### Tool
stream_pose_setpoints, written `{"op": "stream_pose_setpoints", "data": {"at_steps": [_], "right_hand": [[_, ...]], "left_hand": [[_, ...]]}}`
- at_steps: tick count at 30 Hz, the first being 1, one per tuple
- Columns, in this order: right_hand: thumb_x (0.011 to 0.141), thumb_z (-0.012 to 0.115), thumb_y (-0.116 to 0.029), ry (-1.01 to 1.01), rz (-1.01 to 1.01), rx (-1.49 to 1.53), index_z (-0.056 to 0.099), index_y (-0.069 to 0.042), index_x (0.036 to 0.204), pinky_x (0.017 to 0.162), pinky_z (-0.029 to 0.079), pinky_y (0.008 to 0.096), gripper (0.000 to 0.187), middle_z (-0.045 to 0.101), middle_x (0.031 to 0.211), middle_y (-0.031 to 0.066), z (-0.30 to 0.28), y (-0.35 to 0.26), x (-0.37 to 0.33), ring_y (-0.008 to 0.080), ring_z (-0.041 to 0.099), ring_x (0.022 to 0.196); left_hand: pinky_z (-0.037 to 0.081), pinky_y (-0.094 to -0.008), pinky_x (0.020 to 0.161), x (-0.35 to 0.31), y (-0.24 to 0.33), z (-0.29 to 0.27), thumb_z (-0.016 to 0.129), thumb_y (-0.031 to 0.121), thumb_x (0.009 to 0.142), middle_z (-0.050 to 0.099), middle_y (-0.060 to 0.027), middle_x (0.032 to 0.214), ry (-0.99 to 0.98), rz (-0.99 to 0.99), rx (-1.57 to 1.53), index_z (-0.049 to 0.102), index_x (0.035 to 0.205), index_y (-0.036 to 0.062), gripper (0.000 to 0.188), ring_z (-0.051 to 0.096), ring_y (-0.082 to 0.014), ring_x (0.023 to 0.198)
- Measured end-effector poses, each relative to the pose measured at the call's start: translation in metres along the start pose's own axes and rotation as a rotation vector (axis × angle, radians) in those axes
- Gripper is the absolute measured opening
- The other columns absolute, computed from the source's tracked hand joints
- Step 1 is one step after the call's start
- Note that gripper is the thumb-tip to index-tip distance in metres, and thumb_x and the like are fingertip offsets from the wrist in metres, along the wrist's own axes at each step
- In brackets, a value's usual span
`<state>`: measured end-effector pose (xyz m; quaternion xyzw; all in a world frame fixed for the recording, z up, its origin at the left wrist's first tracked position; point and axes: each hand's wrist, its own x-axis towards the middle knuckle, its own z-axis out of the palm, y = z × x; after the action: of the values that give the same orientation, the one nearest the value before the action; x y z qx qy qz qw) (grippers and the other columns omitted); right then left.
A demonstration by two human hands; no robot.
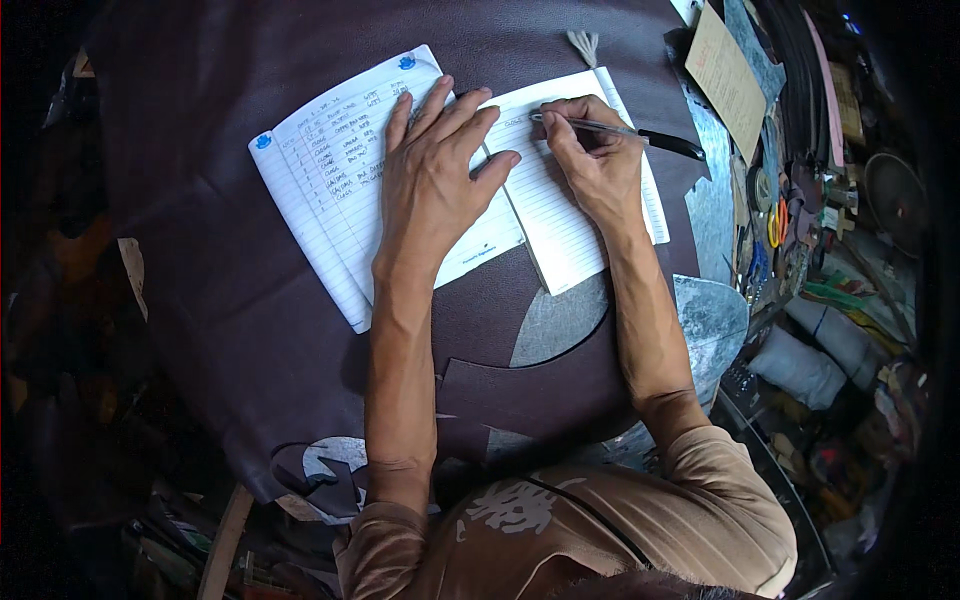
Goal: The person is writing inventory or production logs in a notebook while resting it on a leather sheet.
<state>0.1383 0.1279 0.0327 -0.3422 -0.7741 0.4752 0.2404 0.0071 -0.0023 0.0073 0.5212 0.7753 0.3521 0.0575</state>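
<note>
A loose lined sheet with handwritten rows, one of the lined papers (310,215), lies at the left. My left hand (440,155) rests flat on it with the fingers spread. To its right is a lined notepad (560,230), with a little writing near its top. My right hand (600,150) grips a clear pen (625,131) with a black end, its tip at the notepad's upper lines. The right palm leans on the page and hides part of it.
Dark brown leather (230,280) covers the table beneath the papers, with cut-out gaps near me. A brown card (726,80) lies at the upper right. Orange-handled scissors (778,222) sit among tools at the right edge. A grey tassel (584,47) shows above the notepad.
</note>
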Motion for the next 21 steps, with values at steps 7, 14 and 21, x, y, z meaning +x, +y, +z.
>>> {"op": "stream_pose_setpoints", "data": {"at_steps": [7,14,21], "right_hand": [[0.096,0.066,-0.017,0.067,0.021,0.129,0.071,0.001,0.095,0.062,0.048,0.0238,0.018,0.069,0.078,0.0051,-0.004,0.008,0.002,0.0081,0.060,0.068],[0.098,0.063,-0.014,0.304,0.012,0.855,0.060,0.003,0.106,0.070,0.052,0.0266,0.019,0.070,0.085,0.0119,-0.020,0.016,0.016,0.0135,0.062,0.071],[0.098,0.064,-0.016,0.223,-0.014,0.428,0.063,0.001,0.107,0.067,0.049,0.0241,0.019,0.069,0.087,0.0083,-0.010,0.010,0.008,0.0089,0.060,0.072]], "left_hand": [[0.023,-0.0494,0.122,0.003,0.004,-0.001,0.075,0.034,0.086,0.066,-0.0068,0.134,-0.018,0.017,-0.006,0.073,0.117,0.0051,0.043,0.048,-0.0271,0.139],[0.018,-0.0510,0.123,0.002,0.003,-0.001,0.072,0.035,0.089,0.064,-0.0063,0.137,-0.079,-0.029,0.014,0.072,0.121,0.0053,0.043,0.043,-0.0289,0.142],[0.019,-0.0503,0.123,0.002,0.003,-0.001,0.072,0.035,0.089,0.064,-0.0058,0.138,-0.084,-0.047,0.007,0.072,0.120,0.0061,0.043,0.043,-0.0286,0.142]]}}
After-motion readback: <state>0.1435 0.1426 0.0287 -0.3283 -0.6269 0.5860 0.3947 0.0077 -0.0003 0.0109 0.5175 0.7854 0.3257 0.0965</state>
